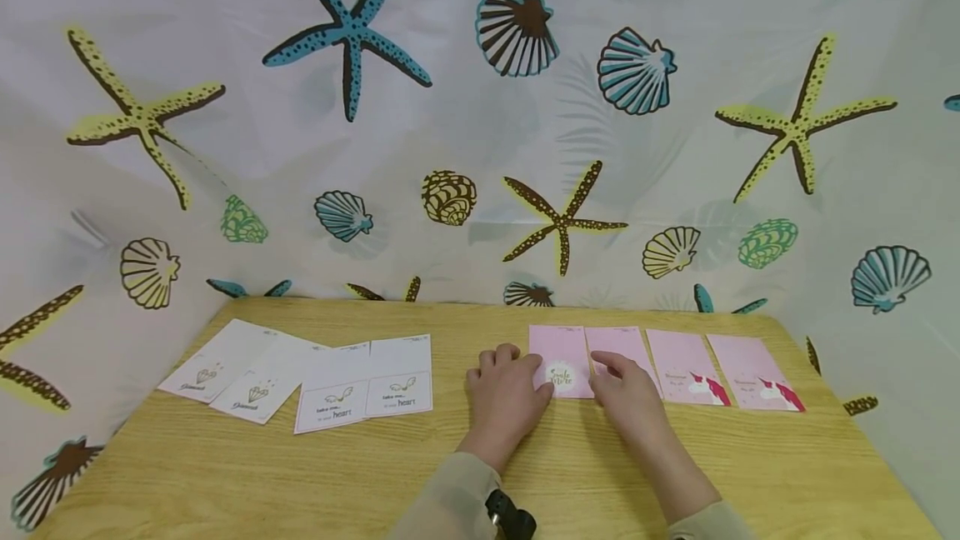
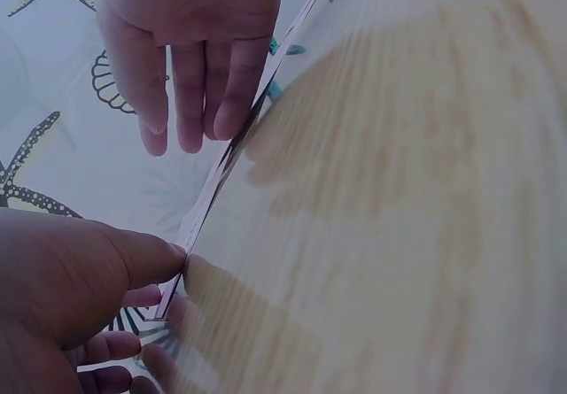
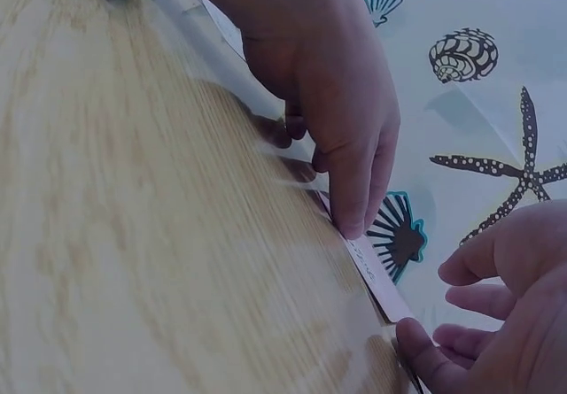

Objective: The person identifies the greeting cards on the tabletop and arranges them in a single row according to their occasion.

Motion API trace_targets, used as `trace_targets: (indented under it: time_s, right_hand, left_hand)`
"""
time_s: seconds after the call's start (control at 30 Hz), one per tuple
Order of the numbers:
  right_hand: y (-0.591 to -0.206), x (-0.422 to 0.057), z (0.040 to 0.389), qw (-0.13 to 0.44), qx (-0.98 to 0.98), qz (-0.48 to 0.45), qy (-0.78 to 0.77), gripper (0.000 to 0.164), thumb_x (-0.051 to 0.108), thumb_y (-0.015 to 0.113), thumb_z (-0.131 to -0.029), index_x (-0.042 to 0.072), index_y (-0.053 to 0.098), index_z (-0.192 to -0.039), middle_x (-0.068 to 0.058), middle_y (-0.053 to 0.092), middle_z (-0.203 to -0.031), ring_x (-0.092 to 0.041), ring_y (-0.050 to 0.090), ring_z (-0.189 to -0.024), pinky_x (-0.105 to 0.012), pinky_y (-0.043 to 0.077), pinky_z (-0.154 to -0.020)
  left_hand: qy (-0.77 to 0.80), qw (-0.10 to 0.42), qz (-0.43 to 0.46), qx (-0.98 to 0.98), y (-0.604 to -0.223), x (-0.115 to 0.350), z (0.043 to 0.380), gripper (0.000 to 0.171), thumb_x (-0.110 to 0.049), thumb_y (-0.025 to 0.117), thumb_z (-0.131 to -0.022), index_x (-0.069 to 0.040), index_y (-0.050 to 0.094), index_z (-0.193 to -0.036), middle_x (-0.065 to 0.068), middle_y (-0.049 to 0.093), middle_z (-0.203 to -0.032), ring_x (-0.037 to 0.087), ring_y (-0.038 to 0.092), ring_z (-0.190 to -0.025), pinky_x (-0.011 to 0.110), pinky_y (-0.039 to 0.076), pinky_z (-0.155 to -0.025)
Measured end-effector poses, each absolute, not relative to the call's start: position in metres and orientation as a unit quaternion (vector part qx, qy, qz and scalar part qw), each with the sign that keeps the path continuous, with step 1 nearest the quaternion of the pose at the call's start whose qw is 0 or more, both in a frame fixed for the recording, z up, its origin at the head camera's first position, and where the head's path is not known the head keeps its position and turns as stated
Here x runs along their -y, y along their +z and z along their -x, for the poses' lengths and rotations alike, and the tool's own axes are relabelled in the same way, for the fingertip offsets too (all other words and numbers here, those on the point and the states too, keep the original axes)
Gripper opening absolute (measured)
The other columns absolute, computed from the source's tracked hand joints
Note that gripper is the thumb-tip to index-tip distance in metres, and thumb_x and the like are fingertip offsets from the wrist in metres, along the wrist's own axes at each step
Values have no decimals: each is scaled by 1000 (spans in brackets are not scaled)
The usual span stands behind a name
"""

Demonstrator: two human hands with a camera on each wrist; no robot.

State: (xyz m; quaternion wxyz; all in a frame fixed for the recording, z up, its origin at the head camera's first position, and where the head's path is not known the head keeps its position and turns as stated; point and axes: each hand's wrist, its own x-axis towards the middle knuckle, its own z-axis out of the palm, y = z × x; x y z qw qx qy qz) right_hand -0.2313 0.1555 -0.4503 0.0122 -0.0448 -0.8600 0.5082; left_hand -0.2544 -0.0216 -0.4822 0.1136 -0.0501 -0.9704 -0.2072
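Observation:
My left hand (image 1: 506, 390) rests at the left edge of a pink card (image 1: 546, 348) with a round white "Smile more" print. Its thumb and index finger touch that card, and the other fingers lie to its left. Above the lower left part of a second pink card (image 1: 618, 340) is my right hand (image 1: 628, 398), fingers loosely bent and hiding much of that card. Seen from the right wrist, the right thumb (image 3: 430, 359) lies at a card's edge, the fingers apart from it. The left wrist view has the left thumb (image 2: 159, 257) against a card edge.
Two pink unicorn cards (image 1: 686, 365) (image 1: 753, 369) lie to the right. On the left are two white diamond cards (image 1: 206, 357) (image 1: 262, 382), partly overlapping, and two white "heart" cards (image 1: 333, 390) (image 1: 401, 357). A patterned curtain (image 1: 450, 123) borders the wooden table (image 1: 300, 482).

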Motion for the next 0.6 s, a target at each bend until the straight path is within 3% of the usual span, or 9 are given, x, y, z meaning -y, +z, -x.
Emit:
trace_targets:
  time_s: [0.1,0.6]
  right_hand:
    - [-452,-159,232,6,857,53,512,50,14,62,-107,1,61,-155,-30,54,-159,-44,49,-151,-60,40,-122]
    - [-452,-155,231,3,856,49,514,52,13,63,-106,-1,59,-155,-31,51,-161,-45,44,-155,-58,37,-124]
  left_hand:
    - [-216,106,48,969,-485,21,256,42,-40,82,-101,-21,79,-138,14,63,-146,42,50,-134,65,43,-105]
    - [-201,114,49,972,-480,22,253,42,-41,83,-100,-22,79,-137,13,64,-143,41,53,-130,64,45,-102]
